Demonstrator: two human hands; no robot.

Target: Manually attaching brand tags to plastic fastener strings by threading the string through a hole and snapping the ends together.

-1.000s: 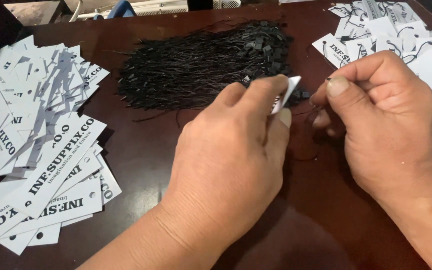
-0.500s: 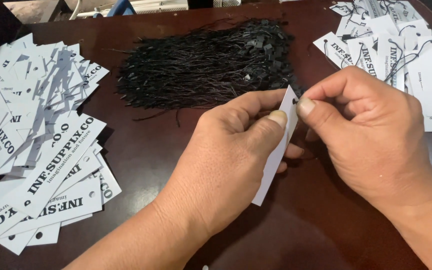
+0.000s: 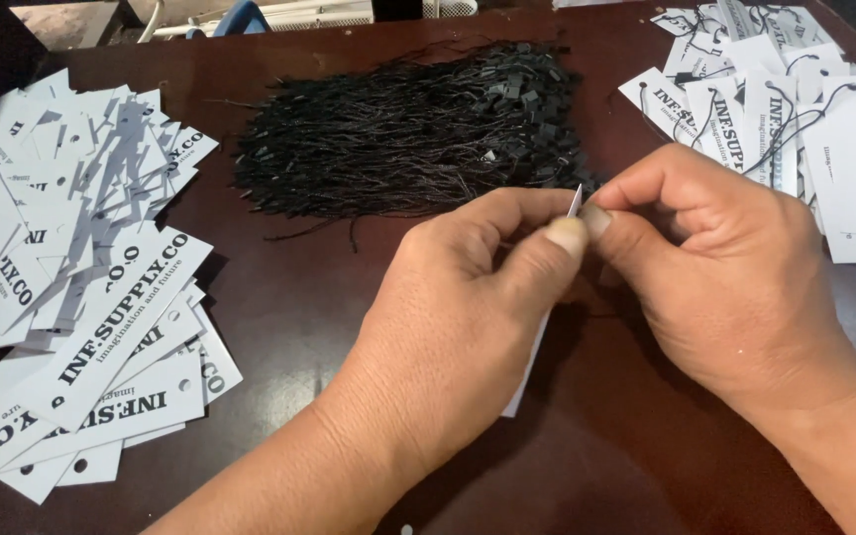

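My left hand (image 3: 458, 317) pinches a white paper tag (image 3: 527, 372) by its top edge, held nearly on edge over the dark brown table (image 3: 299, 297). My right hand (image 3: 725, 287) meets it at the tag's top corner, thumb and forefinger closed against it. Whether a string is in those fingers is hidden. A pile of black strings with small black clasps (image 3: 408, 134) lies just beyond both hands.
A loose heap of white printed tags with punched holes (image 3: 81, 287) covers the table's left side. A stack of white tags with black strings attached (image 3: 795, 119) lies at the right, behind my right hand. Pale objects sit past the table's far edge.
The tag has turned from flat-facing to nearly edge-on between my hands. Both hands have closed in on its top corner and drawn slightly nearer.
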